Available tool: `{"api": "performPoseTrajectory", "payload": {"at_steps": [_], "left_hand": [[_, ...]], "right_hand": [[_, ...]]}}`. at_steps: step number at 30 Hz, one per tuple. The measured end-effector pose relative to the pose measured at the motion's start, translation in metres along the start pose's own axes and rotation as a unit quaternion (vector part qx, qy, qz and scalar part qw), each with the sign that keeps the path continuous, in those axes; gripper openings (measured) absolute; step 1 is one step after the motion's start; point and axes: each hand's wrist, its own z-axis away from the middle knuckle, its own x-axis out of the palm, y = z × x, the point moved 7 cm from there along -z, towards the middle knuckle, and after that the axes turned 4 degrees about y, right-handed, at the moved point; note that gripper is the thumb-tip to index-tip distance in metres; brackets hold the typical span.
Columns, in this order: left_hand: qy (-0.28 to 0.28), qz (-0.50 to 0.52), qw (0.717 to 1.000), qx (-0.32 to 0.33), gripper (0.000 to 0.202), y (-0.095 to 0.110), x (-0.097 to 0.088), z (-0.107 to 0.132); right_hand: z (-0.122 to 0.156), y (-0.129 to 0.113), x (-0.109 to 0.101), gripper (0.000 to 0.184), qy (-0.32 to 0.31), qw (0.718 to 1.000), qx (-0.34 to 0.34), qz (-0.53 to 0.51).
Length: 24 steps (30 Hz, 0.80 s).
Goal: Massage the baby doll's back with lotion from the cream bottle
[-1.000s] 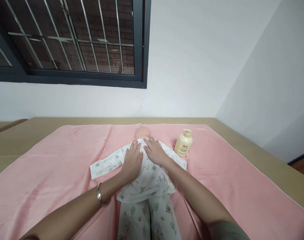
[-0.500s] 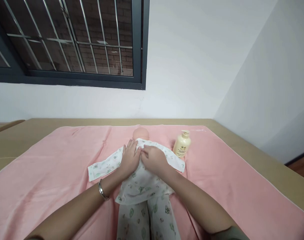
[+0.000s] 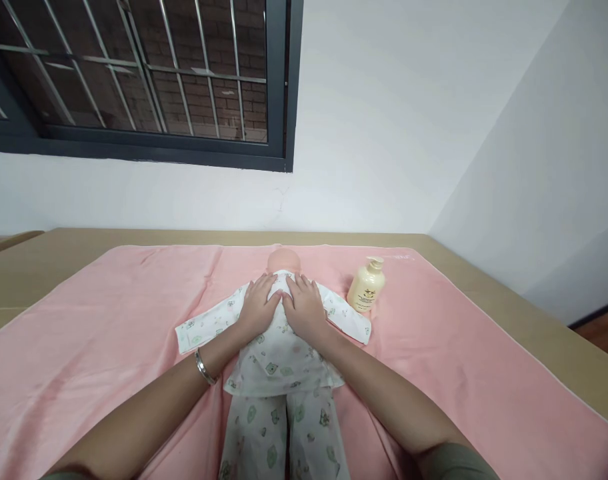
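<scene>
A baby doll (image 3: 284, 261) lies on a pink blanket (image 3: 124, 313), its round head toward the wall. It wears a white top (image 3: 287, 363) with a small green print, the sleeves spread out to both sides, and matching pants (image 3: 311, 427). My left hand (image 3: 258, 307) rests flat on the left of the upper part of the top, fingers stretched out. On the right of it my right hand (image 3: 305, 308) lies flat as well, the two thumbs close together. Neither hand holds anything. The doll's face does not show.
A pale yellow pump bottle (image 3: 367, 287) stands on the blanket beside the right sleeve. Under the blanket is a wooden tabletop (image 3: 84, 239), its far edge against a white wall (image 3: 374, 133). A dark-framed window (image 3: 289, 100) with metal bars is at upper left.
My right hand has gone from curled fingers at the top's upper middle to lying flat with fingers stretched. The left hand stays flat in nearly the same place. The view has shifted slightly.
</scene>
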Motion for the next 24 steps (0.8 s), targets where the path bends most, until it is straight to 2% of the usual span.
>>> {"api": "performPoseTrajectory", "payload": {"at_steps": [3,6,9,13,16,18,22,24], "left_hand": [[-0.013,-0.018,1.000,-0.014,0.051,0.003,0.001,0.011],[-0.028,-0.054,0.998,0.005,0.059,0.014,0.003,0.039],[-0.046,-0.080,0.996,0.019,0.059,0.021,0.003,0.052],[-0.056,-0.101,0.993,-0.020,0.057,0.017,-0.006,0.022],[-0.032,-0.135,0.990,-0.011,0.057,0.023,-0.012,0.006],[-0.015,-0.153,0.988,0.013,0.055,0.030,-0.011,0.015],[0.001,-0.137,0.988,0.070,0.054,0.041,-0.005,0.057],[0.008,-0.114,0.990,0.081,0.054,0.041,-0.006,0.064]], "right_hand": [[-0.011,0.008,0.003,0.051,-0.041,0.999,0.000,0.004],[-0.021,0.020,0.003,0.055,-0.070,0.997,0.024,0.008],[-0.015,0.014,-0.003,0.055,-0.070,0.997,0.014,0.027],[0.010,-0.023,-0.013,0.052,-0.072,0.990,-0.086,0.082],[0.014,-0.031,-0.020,0.048,-0.088,0.987,-0.106,0.087],[0.006,-0.021,-0.020,0.049,-0.108,0.988,-0.089,0.067],[-0.015,0.005,-0.013,0.055,-0.146,0.987,-0.056,0.030],[-0.016,0.007,-0.013,0.057,-0.145,0.988,-0.048,0.033]]}}
